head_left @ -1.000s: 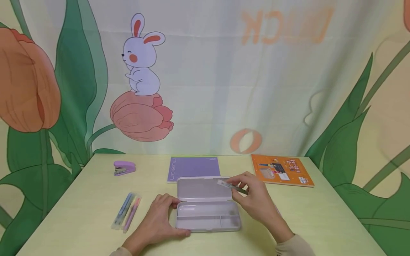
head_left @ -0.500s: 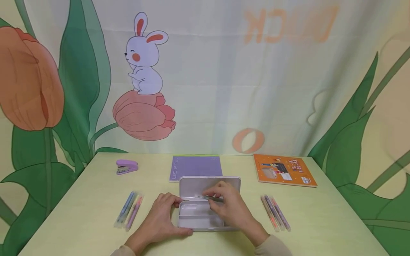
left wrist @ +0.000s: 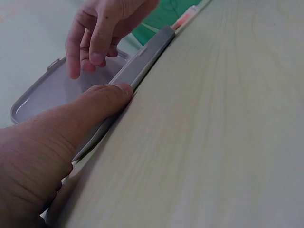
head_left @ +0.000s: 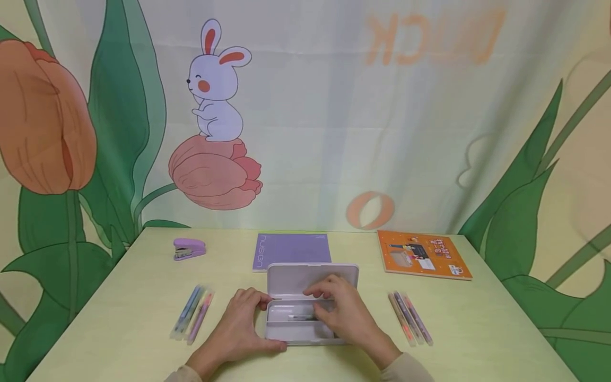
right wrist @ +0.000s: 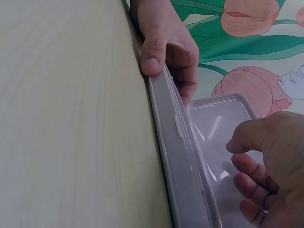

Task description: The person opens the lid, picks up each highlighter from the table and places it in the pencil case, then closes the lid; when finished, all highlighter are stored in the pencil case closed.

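Note:
A grey pencil case [head_left: 298, 332] lies with its lid [head_left: 286, 281] raised behind it. My left hand [head_left: 241, 324] grips the case's left end, with the thumb on the front edge and the fingers at the back corner. In the case's long rear compartment lies a slim pen [head_left: 300, 318], its right part hidden by my right hand [head_left: 346, 310]. That hand is over the right half of the case. In the right wrist view, its thumb [right wrist: 244, 137] and fingers are parted and nothing shows between them.
Several pens and markers [head_left: 191, 313] lie left of the case, and more markers [head_left: 410, 318] lie to the right. Behind are a purple stapler [head_left: 189, 249], a purple notebook [head_left: 293, 250] and an orange book [head_left: 425, 254]. A printed curtain [head_left: 305, 132] hangs behind the table.
My right hand has carried the pen leftward from above the case's right side, lowered it into the rear compartment and let go. My left hand has stayed on the case.

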### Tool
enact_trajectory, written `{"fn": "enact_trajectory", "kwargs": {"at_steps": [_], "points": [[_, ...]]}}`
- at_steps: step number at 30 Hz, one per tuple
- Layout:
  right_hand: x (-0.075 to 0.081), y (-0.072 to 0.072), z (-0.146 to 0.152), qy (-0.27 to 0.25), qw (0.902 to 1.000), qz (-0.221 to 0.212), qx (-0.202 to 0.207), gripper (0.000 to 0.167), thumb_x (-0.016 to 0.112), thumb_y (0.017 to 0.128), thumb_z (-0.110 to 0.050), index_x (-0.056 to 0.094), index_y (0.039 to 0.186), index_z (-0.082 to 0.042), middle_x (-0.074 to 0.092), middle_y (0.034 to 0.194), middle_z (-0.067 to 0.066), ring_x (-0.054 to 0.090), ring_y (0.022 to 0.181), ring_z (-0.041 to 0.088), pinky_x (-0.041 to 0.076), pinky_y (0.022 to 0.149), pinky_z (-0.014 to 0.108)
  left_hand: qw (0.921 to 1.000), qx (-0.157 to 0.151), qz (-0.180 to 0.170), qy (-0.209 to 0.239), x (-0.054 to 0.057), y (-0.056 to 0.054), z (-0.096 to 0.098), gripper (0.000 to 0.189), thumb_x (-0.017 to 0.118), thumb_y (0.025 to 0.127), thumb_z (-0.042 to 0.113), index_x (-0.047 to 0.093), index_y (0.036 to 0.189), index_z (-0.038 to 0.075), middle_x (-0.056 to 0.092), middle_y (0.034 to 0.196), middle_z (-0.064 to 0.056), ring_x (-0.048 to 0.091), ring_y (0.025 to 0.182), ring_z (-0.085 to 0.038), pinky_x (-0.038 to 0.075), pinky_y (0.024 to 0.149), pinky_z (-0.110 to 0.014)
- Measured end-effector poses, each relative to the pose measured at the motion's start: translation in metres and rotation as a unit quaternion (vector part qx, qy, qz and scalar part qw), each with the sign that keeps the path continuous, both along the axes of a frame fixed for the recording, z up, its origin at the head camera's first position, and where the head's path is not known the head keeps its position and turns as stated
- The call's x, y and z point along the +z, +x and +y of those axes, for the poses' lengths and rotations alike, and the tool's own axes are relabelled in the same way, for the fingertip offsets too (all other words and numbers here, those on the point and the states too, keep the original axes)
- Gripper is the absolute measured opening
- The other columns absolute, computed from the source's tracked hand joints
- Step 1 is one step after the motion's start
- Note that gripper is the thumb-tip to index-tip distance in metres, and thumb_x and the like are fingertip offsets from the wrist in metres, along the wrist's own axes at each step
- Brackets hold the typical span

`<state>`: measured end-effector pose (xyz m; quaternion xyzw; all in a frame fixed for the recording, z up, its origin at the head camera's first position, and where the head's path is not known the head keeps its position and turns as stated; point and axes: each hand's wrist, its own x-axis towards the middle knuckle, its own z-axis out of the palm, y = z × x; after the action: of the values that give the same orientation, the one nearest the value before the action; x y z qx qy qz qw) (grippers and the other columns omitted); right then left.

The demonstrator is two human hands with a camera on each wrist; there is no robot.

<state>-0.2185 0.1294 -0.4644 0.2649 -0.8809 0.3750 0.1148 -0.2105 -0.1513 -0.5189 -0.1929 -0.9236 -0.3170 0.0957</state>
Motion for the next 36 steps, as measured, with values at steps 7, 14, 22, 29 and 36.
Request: {"fn": "enact_trajectory", "kwargs": {"at_steps": [7, 14, 22, 29, 36], "points": [[0.006, -0.001, 0.007, -0.006, 0.9997, 0.02, -0.008, 0.033, 0.085, 0.087, 0.003, 0.084, 0.114, -0.017, 0.074, 0.105, -0.001, 0.068, 0.097, 0.021, 0.058, 0.089, 0.039, 1.0, 0.002, -0.002, 0.001, 0.0, 0.0, 0.0, 0.099, 0.097, 0.057, 0.082, 0.069, 0.128, 0.019, 0.06, 0.109, 0.017, 0.05, 0.109, -0.01, 0.049, 0.101, -0.042], [0.016, -0.001, 0.023, -0.022, 0.9988, 0.018, -0.039, 0.035, 0.088, 0.088, 0.002, 0.084, 0.115, -0.019, 0.074, 0.103, -0.001, 0.07, 0.097, 0.018, 0.059, 0.087, 0.037, 1.0, 0.001, -0.007, 0.0, 0.002, 0.0, 0.001, 0.099, 0.097, 0.058, 0.082, 0.068, 0.128, 0.019, 0.06, 0.109, 0.016, 0.05, 0.11, -0.011, 0.049, 0.102, -0.042], [0.027, -0.002, 0.051, -0.032, 0.9957, 0.041, -0.077, 0.034, 0.088, 0.087, 0.002, 0.084, 0.115, -0.017, 0.077, 0.105, 0.001, 0.068, 0.095, 0.022, 0.052, 0.079, 0.033, 1.0, 0.002, -0.004, 0.002, 0.001, 0.001, 0.0, 0.099, 0.097, 0.057, 0.081, 0.069, 0.128, 0.019, 0.06, 0.11, 0.016, 0.05, 0.111, -0.011, 0.049, 0.103, -0.043], [0.035, -0.004, 0.082, -0.031, 0.9902, 0.023, -0.134, 0.033, 0.088, 0.091, -0.003, 0.083, 0.12, -0.019, 0.078, 0.11, 0.0, 0.067, 0.099, 0.02, 0.052, 0.084, 0.034, 1.0, 0.001, 0.002, 0.001, -0.001, 0.001, -0.001, 0.098, 0.098, 0.057, 0.081, 0.068, 0.129, 0.019, 0.06, 0.109, 0.015, 0.05, 0.11, -0.01, 0.048, 0.102, -0.042], [0.04, -0.002, 0.117, -0.035, 0.9824, 0.004, -0.183, 0.03, 0.085, 0.097, -0.007, 0.081, 0.125, -0.018, 0.078, 0.116, 0.0, 0.066, 0.101, 0.017, 0.052, 0.085, 0.036, 1.0, 0.001, 0.001, 0.001, -0.001, 0.001, 0.0, 0.098, 0.097, 0.057, 0.081, 0.068, 0.128, 0.02, 0.06, 0.109, 0.017, 0.05, 0.111, -0.01, 0.048, 0.103, -0.043]]}}
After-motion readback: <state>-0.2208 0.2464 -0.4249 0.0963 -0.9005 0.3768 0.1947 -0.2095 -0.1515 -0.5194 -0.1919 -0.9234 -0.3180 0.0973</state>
